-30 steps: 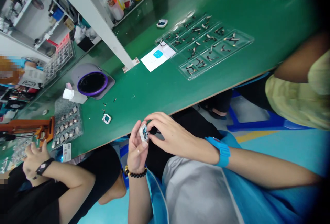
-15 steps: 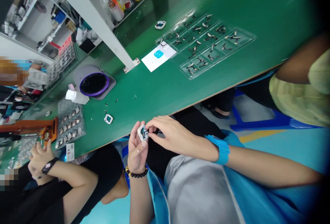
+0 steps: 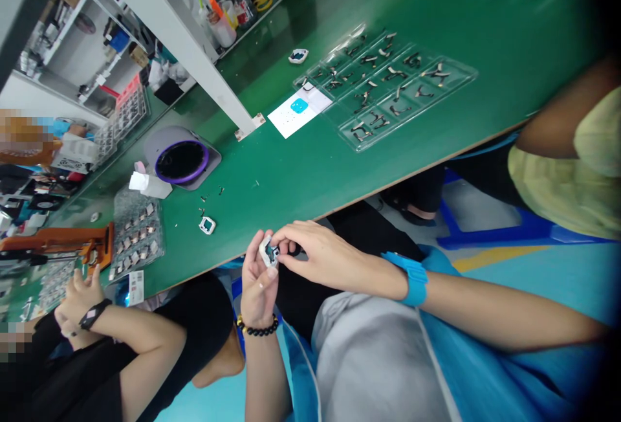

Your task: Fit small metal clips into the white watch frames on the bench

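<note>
In the head view my left hand (image 3: 259, 287), with a dark beaded bracelet at the wrist, grips a small white device housing (image 3: 265, 252) just off the table's front edge. The housing is open, showing a dark and teal inside. My right hand (image 3: 310, 247), wearing a blue watch, has thumb and forefinger closed at the housing's right side. Whatever lies between those fingertips is too small to make out. A similar white housing (image 3: 207, 225) lies on the green table, with tiny dark parts (image 3: 203, 199) beside it.
A clear compartment tray (image 3: 359, 144) of small dark cable parts lies on the table (image 3: 301, 176), beside a white paper (image 3: 286, 125). Farther back are another housing (image 3: 298, 56), a grey-purple device (image 3: 182, 158) and a white post (image 3: 194, 53). A co-worker's hands (image 3: 83, 296) are at left; another person (image 3: 557, 169) sits at right.
The view has shifted slightly, so the table items appear a little displaced. Both my hands stay at the housing, with the right fingertips still against its side.
</note>
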### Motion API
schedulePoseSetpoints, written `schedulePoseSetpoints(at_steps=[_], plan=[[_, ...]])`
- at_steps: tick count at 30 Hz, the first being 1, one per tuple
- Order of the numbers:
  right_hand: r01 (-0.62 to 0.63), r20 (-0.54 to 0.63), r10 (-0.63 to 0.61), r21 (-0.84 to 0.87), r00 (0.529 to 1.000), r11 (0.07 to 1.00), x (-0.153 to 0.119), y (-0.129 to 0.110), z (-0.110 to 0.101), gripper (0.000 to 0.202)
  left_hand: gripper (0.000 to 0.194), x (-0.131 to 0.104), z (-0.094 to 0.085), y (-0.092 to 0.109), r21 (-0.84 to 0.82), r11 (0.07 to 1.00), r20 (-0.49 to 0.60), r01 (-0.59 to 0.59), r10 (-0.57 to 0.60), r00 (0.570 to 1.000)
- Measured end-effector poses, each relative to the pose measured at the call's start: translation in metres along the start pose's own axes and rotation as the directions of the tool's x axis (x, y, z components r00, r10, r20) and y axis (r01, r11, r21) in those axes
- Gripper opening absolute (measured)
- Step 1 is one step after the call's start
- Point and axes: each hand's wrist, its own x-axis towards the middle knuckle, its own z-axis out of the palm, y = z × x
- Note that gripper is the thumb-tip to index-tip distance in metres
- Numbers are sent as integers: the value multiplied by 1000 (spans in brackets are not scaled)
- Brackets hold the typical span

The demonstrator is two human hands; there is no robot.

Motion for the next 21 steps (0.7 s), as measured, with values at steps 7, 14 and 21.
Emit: schedulePoseSetpoints(at_steps=[7, 14, 21], plan=[[77, 24, -76, -23, 997, 997, 2, -1, -5, 12, 69, -2, -3, 0, 18, 1000, 18, 19, -19, 1000], [49, 65, -51, 29, 997, 998, -2, -4, -5, 25, 77, -4, -8, 5, 17, 999, 27, 47, -48, 998], [93, 146, -105, 90, 984, 992, -1, 1, -8, 22, 81, -8, -11, 7, 9, 997, 81, 76, -76, 994]])
